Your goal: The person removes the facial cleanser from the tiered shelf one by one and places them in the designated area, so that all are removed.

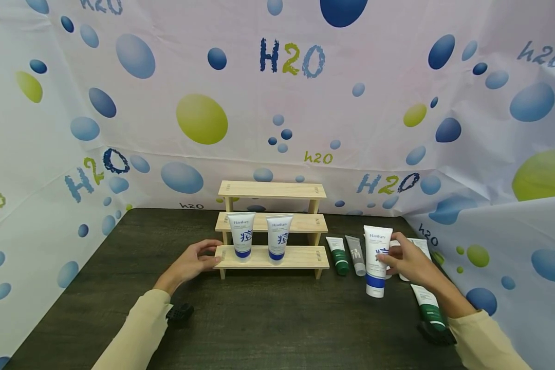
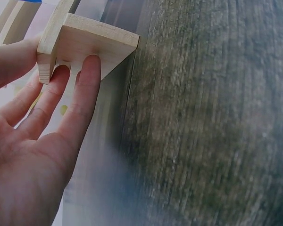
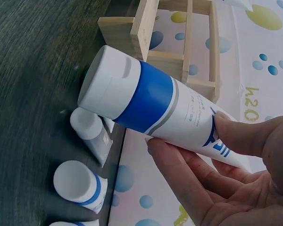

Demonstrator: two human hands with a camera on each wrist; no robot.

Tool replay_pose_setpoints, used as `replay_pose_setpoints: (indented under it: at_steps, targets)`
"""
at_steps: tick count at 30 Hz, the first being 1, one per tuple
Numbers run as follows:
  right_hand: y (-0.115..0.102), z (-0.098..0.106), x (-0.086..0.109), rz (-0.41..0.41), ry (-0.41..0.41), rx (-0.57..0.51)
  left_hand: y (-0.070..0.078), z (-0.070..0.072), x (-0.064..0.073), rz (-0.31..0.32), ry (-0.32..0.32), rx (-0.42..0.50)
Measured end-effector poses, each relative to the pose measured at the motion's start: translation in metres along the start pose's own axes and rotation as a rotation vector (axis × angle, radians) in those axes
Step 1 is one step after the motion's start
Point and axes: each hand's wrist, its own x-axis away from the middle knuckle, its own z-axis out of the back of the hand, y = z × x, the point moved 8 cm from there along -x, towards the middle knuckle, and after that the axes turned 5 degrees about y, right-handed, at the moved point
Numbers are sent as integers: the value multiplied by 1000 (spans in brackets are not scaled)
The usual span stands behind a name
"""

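Note:
A white cosmetic tube (image 1: 373, 263) with a blue band is held upright in my right hand (image 1: 409, 261), raised at the right side of the table. In the right wrist view the thumb and fingers pinch the tube (image 3: 155, 96) towards its flat end, its white cap pointing away. My left hand (image 1: 195, 263) grips the left end of the lowest step of a three-step wooden rack (image 1: 272, 189). In the left wrist view the thumb lies over the board's edge and the fingers reach beneath it. Two similar tubes, one left (image 1: 242, 236) and one right (image 1: 278, 239), stand caps down on that lowest step.
Right of the rack lie a green-and-white tube (image 1: 338, 256) and a grey tube (image 1: 355, 255). Another white-and-green tube (image 1: 429, 307) lies beside the right forearm; white tubes are partly hidden behind the right hand. A patterned sheet (image 1: 277, 103) surrounds the dark table (image 1: 277, 324).

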Motion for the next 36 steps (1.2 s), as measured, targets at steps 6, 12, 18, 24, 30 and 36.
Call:
replay_pose_setpoints:
  at_steps: [6, 12, 18, 24, 30, 36]
  targets:
    - [9, 3, 4, -12, -10, -5, 0, -1, 0, -9, -4, 1]
    - [19, 6, 8, -44, -21, -11, 1, -1, 0, -21, -6, -6]
    - [25, 9, 13, -71, -55, -9, 1, 0, 0, -26, -5, -13]
    - [31, 11, 18, -100, -73, -19, 1, 0, 0, -21, -4, -9]
    - [39, 11, 21, -117, -94, -3, 3, -1, 1, -61, -21, -2]
    - [47, 12, 24, -147, -111, 8, 4, -1, 1, -72, -31, 5]
